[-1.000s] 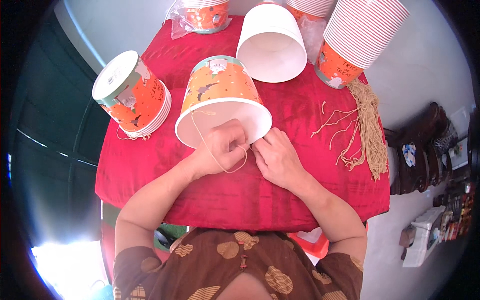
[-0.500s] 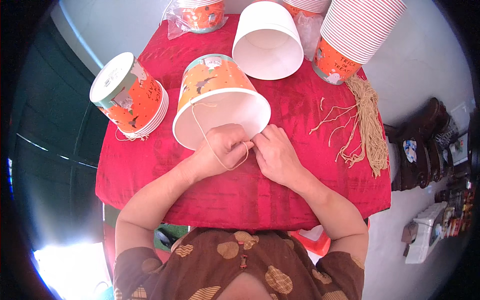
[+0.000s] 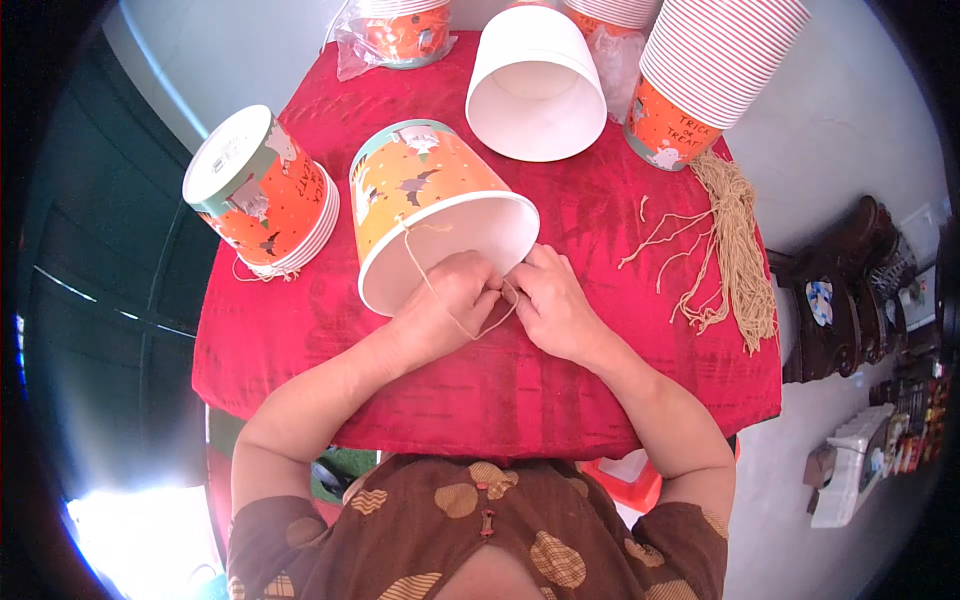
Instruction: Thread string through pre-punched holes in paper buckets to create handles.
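Note:
A paper bucket (image 3: 430,185) with orange Halloween print lies tipped on the table, its white mouth toward me. From a spot on the left of its rim, a tan twine (image 3: 425,275) runs over my left hand (image 3: 455,295), sags in a loop and rises to my right hand (image 3: 548,300). The left hand's fingers are closed at the bucket's mouth, on the twine as far as I can see, with the tips partly hidden. My right hand is closed too, pinching the twine against the lower right of the rim. Both hands' fingertips meet there.
Stacked printed buckets (image 3: 262,190) stand upside down at left, twine at their rims. A white-mouthed bucket (image 3: 535,85) lies behind. Tall bucket stack (image 3: 715,70) at back right; tan twine bundle (image 3: 740,250) below it. Plastic-wrapped buckets (image 3: 405,35) stand far back. Red cloth (image 3: 480,400) covers the table.
The bucket has turned and tilted a little, its left rim moving right and toward me. My hands have stayed close together at the rim, and the twine loop has shifted right.

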A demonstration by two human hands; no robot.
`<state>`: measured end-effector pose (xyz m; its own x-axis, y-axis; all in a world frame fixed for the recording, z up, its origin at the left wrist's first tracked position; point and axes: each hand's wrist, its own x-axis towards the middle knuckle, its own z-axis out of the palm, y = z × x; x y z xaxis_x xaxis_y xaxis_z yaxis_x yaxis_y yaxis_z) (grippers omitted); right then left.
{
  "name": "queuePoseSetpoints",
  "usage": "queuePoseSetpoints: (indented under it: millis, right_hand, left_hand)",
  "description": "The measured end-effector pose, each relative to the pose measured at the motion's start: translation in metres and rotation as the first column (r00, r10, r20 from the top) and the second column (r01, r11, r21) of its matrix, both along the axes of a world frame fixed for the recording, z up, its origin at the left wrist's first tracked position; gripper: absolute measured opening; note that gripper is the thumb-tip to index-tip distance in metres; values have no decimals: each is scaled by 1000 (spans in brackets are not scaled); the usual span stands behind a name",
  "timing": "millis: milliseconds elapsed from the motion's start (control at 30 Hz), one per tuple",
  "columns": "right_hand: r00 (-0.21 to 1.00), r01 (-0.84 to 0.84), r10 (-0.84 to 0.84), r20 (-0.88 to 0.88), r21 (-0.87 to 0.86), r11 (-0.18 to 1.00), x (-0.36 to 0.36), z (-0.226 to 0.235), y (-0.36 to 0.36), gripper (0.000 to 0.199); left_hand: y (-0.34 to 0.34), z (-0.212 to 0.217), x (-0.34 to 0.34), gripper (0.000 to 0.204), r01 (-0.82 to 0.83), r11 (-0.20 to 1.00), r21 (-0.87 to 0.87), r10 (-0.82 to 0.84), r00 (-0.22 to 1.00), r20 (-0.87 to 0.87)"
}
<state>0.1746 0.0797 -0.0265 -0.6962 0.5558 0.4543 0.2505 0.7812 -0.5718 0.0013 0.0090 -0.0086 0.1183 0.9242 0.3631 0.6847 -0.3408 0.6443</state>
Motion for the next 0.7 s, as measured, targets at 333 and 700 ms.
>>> queuePoseSetpoints:
  millis: [333, 700]
  right_hand:
    - [1000, 6, -5, 5, -108, 994, -2, -3, 3, 5]
    - [961, 17, -79, -265, -227, 974, 3, 5, 7, 4]
  left_hand:
    - [0, -8, 10, 13, -64, 993, 96, 76, 989, -129]
    - [6, -7, 3, 12, -36, 994, 102, 39, 999, -23]
